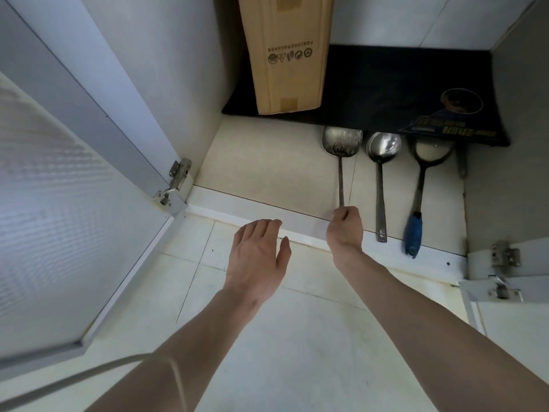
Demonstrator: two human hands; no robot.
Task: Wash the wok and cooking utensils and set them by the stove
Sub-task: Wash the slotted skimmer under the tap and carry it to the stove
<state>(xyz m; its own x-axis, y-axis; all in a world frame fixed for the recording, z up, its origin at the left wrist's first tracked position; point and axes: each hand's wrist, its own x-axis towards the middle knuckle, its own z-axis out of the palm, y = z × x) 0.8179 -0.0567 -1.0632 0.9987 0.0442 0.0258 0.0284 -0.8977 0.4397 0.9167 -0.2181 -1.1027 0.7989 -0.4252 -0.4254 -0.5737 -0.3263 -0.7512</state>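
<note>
- Soft, even daylight; shadows are faint.
- Dim toward the cabinet's back.
- Mild glare on the ladle (383,147).
- Wide-angle bending at edges; slight softness overall.

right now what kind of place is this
Probably a low kitchen cabinet with its doors open, at floor level. A metal spatula, held by the right hand, lies on its floor beside a ladle; door hinges show at the sides.

Silver spatula (342,144) gripped by the right hand (344,228); silver ladle (383,150) and blue-handled black spoon (416,230) to its right; tan box (285,52) on black mat (386,84) beyond
</note>
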